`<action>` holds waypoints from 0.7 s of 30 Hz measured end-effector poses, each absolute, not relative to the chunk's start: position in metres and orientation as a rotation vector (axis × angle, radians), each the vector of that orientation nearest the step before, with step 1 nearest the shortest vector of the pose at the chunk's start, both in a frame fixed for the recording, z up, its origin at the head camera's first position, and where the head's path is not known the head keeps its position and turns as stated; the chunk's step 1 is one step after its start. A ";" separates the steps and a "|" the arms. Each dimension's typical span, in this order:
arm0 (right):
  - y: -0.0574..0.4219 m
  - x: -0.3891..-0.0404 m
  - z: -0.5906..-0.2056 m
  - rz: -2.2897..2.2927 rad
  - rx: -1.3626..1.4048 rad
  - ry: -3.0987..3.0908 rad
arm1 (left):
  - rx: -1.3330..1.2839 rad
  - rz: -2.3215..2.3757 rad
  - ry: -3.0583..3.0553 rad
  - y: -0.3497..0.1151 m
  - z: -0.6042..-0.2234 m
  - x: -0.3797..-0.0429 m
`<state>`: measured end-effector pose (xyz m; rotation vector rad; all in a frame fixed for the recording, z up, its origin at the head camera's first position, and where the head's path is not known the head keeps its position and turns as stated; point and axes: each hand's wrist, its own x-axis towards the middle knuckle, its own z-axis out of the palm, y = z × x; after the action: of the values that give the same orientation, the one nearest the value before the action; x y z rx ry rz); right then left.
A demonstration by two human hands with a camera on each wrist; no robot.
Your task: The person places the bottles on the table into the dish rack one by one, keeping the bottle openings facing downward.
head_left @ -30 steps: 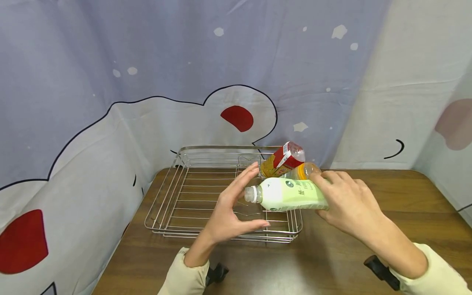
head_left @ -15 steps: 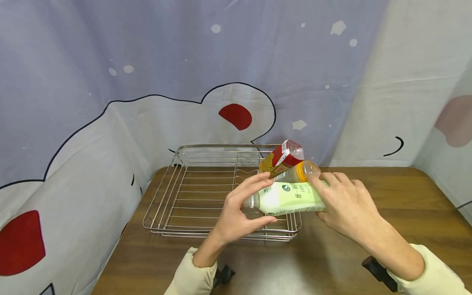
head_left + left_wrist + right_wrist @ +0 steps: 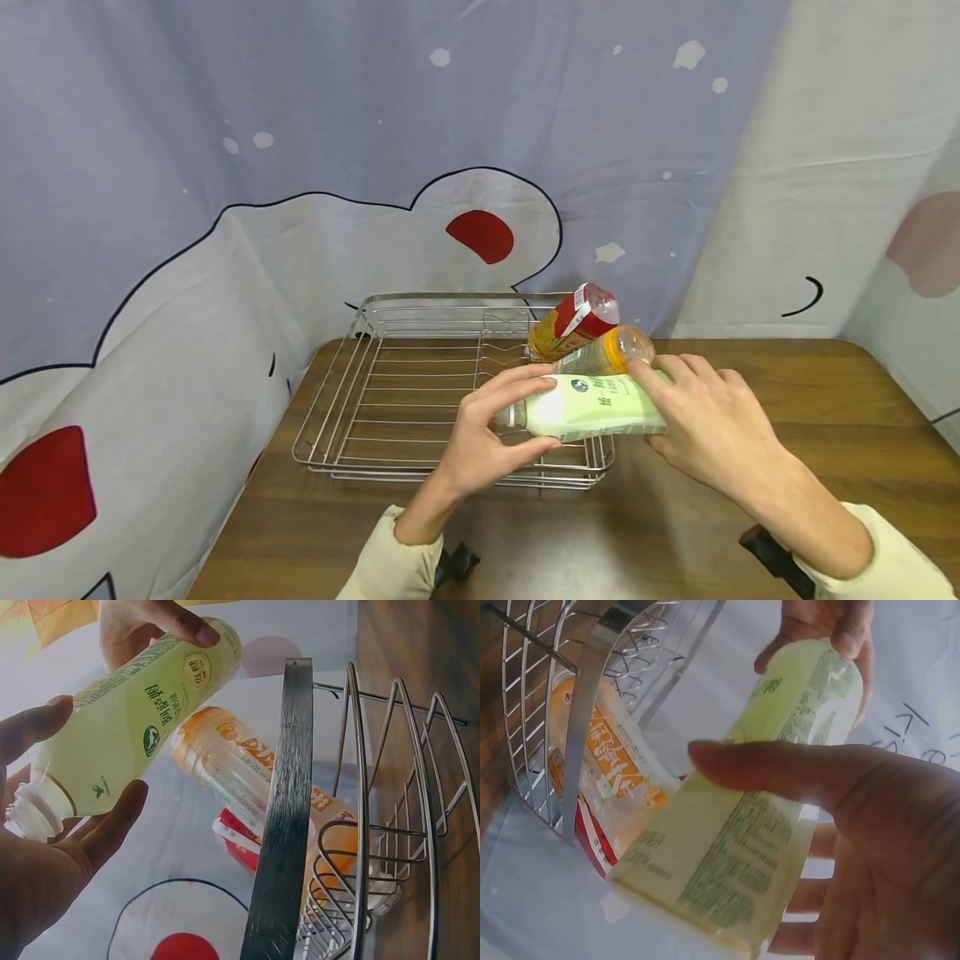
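Observation:
Both hands hold a plastic drink bottle (image 3: 592, 406) with a pale green label, lying nearly level above the right part of a wire rack (image 3: 465, 295). My right hand (image 3: 708, 412) grips its base end, thumb across the label in the right wrist view. Around the neck and shoulder, my left hand (image 3: 483, 425) has its thumb on one side and fingers on the other. The clear neck (image 3: 34, 814) sits within the left palm. Just behind, an orange-labelled bottle (image 3: 240, 769) leans in the rack, partly hidden by the green one.
A bottle with a red and yellow label (image 3: 573, 323) leans at the rack's back right corner. The rack stands on a brown wooden table (image 3: 817, 400). Behind it hangs a printed curtain (image 3: 337, 125), close to the rack's rear rim.
My left hand has moved right and closed in around the bottle's neck. The green bottle has dipped slightly, showing more of the orange-labelled bottle. The right hand keeps its grip.

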<state>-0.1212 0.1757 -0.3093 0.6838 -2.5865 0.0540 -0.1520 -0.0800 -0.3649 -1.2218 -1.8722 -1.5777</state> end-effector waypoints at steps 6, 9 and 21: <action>0.191 -0.118 -0.308 0.247 0.685 -2.691 | -1.221 -1.681 -1.821 -0.086 -0.368 -0.153; 0.206 -0.117 -0.310 0.399 0.675 -2.738 | -1.210 -1.720 -1.814 -0.089 -0.369 -0.153; 0.279 -0.118 -0.349 1.118 0.623 -2.695 | -1.178 -1.788 -1.791 -0.093 -0.368 -0.150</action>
<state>-0.1183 0.2786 -0.3488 0.6232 -2.6947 1.1178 -0.1502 -0.0930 -0.3680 -1.1778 -1.7909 -1.7884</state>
